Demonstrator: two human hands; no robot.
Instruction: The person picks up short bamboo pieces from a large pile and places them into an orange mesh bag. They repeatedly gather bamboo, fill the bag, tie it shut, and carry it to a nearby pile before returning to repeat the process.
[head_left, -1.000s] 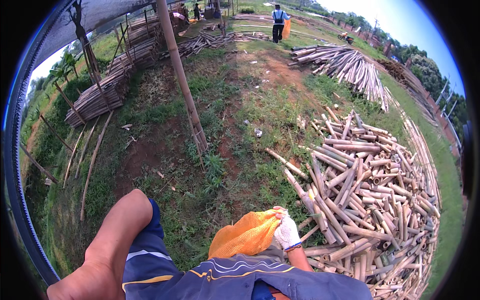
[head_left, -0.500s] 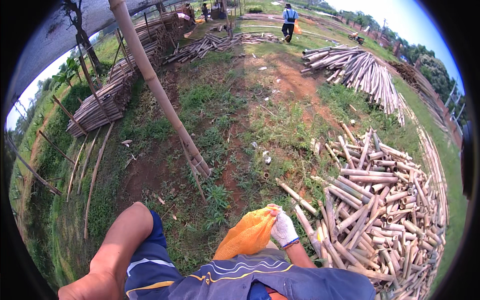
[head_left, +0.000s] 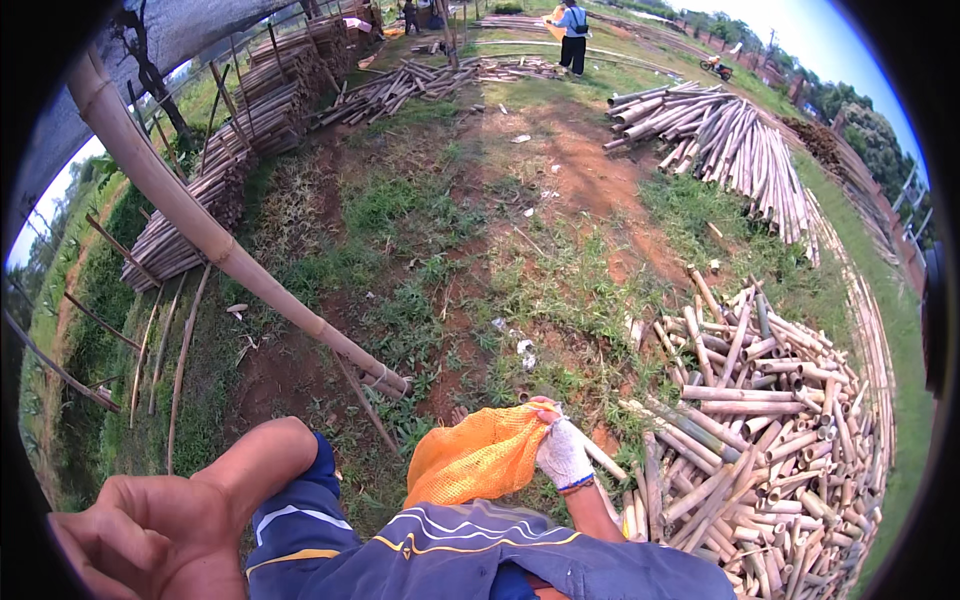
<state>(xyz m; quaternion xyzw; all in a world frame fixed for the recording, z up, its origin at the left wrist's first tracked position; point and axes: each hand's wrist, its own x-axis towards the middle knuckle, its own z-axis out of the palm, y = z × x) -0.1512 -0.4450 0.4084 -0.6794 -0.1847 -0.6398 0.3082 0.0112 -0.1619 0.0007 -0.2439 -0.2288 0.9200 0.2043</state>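
Orange mesh sack (head_left: pixel 470 458) hangs at six o'clock, pinched by our right hand (head_left: pixel 564 452); our left hand (head_left: pixel 150 535) curls loosely.

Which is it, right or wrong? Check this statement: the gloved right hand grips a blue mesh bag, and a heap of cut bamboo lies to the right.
Wrong on the colour: the mesh bag is orange, not blue, as the head view shows. The gloved right hand does grip it, and the heap of cut bamboo lies to the right.
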